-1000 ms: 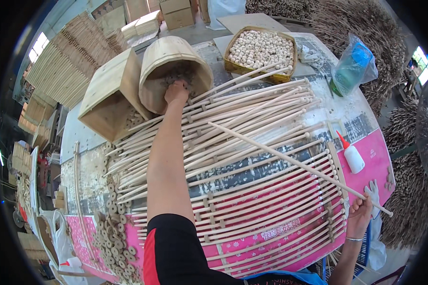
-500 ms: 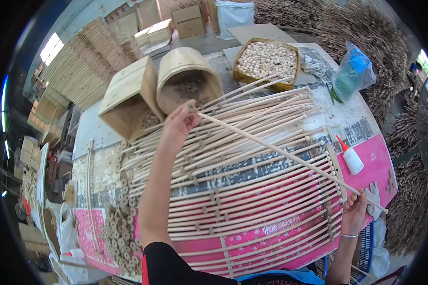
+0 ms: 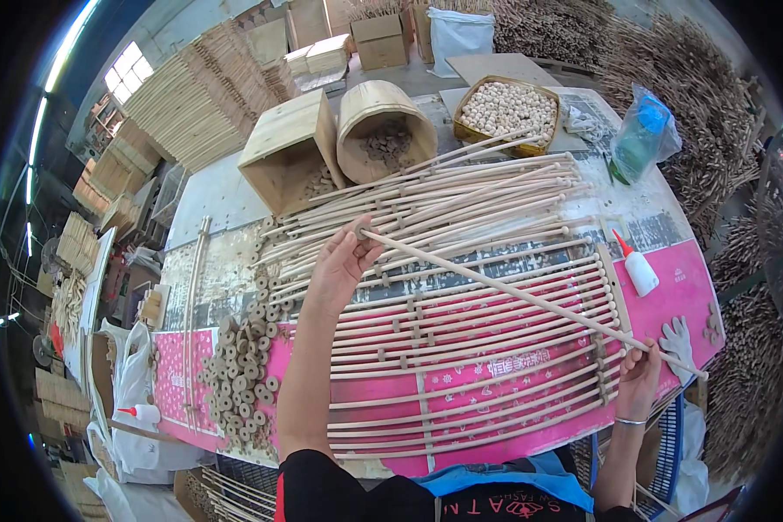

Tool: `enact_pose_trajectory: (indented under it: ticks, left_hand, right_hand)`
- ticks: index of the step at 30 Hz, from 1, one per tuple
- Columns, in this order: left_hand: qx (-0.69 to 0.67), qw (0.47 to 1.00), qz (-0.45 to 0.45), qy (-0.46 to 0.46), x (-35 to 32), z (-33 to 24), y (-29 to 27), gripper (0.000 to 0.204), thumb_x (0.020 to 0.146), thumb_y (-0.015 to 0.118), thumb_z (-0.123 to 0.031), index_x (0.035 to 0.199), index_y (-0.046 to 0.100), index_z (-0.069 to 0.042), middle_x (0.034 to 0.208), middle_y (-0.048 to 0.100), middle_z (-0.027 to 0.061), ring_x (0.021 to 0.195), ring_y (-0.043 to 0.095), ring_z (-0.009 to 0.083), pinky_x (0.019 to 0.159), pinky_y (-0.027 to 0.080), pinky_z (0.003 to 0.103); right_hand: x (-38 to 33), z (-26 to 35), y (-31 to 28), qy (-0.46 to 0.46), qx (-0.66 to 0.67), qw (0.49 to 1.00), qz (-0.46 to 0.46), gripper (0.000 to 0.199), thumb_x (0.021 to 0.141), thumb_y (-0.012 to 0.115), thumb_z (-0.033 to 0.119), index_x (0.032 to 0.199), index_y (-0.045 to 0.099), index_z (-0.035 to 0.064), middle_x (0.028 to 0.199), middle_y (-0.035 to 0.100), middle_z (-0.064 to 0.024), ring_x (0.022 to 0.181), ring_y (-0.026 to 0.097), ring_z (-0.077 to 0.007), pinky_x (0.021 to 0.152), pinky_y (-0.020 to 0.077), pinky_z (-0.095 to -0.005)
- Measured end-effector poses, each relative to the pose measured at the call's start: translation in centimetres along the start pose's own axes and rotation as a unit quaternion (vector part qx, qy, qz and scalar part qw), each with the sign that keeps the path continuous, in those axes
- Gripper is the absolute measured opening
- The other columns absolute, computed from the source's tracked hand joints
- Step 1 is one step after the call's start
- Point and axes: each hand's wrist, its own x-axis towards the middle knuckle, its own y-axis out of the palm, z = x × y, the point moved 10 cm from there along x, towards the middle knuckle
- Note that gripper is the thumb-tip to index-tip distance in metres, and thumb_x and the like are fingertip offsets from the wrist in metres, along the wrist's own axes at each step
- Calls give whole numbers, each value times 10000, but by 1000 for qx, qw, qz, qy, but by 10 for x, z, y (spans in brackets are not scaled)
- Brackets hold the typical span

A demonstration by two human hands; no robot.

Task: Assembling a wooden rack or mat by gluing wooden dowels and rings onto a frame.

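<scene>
My left hand (image 3: pixel 344 257) is closed in a pinch on a small wooden disc with a hole (image 3: pixel 362 230) at the left end of a long wooden rod (image 3: pixel 496 285). My right hand (image 3: pixel 639 376) grips that rod near its knobbed right end. The rod slants across, above rows of similar rods (image 3: pixel 470 335) lying side by side on the pink cover. Some of those rods bear small discs. A heap of loose discs (image 3: pixel 239 365) lies left of my left forearm. Whether the held disc sits on the rod's tip or against it is hard to make out.
At the back stand a square wooden box (image 3: pixel 278 130) and a round wooden bucket (image 3: pixel 357 130), both tipped with discs inside. A yellow basket of wooden balls (image 3: pixel 506 109), a bagged bottle (image 3: pixel 642 139), a red-tipped glue bottle (image 3: pixel 641 273) and a glove (image 3: pixel 677 344) lie around the rods.
My left hand has drawn back from the bucket toward me, with the disc and rod end. My right hand keeps its grip near the right end. The whole view has shifted slightly.
</scene>
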Motion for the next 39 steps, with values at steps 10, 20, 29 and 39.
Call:
enact_pose_trajectory:
  ticks: [10,20,29,39]
  left_hand:
    - [25,998,0,-63,-89,59,36,336,1024,653,-131,1324,644,21,1089,731,90,973,703,183,885,588,338]
    - [406,910,-27,-81,-199,76,118,340,956,717,-67,1288,685,0,1132,731,106,1050,675,153,946,532,314]
    - [727,678,93,58,-203,45,145,250,961,666,-119,1202,684,-59,1010,710,180,871,688,389,737,534,461]
    - [697,715,50,-29,-235,64,133,218,975,640,-71,1170,702,4,1006,718,200,894,708,374,772,546,418]
  right_hand:
    - [-52,-113,146,196,-39,974,101,272,1086,563,272,1191,665,43,920,693,-34,800,676,-125,718,580,-284]
    - [-94,-154,192,259,-7,929,265,306,1106,501,257,1235,667,35,901,662,-16,778,648,-89,704,551,-252]
    - [-119,-153,194,263,-99,897,342,306,1080,555,211,1327,628,45,961,697,-31,796,655,-79,706,568,-251]
    - [-90,-142,132,236,-89,928,275,312,1017,681,172,1292,694,26,1019,733,-43,790,669,-68,719,582,-238]
